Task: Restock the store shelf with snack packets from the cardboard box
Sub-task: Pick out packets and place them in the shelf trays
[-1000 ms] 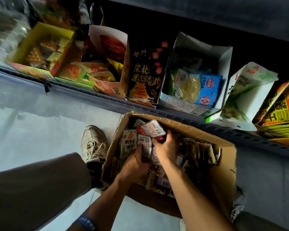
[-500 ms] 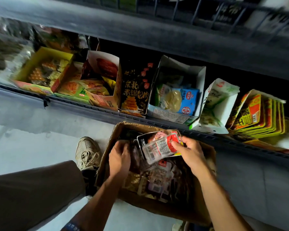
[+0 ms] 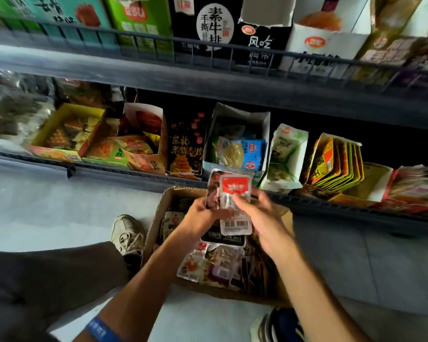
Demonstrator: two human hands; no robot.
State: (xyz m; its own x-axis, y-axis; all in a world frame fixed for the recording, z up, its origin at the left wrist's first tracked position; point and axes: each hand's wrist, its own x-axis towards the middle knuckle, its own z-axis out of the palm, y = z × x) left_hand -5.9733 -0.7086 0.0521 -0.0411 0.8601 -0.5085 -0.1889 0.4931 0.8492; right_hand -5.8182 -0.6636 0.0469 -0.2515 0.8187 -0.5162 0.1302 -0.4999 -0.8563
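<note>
Shelving [image 3: 208,85] runs across above the cardboard box [image 3: 158,218], its display cartons part full. That box, on the floor just below the lower shelf, holds plenty of loose snack packets [image 3: 215,267], so most restocking looks undone. Above the box, the left hand [image 3: 200,218] and right hand [image 3: 262,218] both pinch a small stack of packets [image 3: 234,193], not yet shelved.

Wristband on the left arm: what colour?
Blue wristband, seen in the head view, the only one.
</note>
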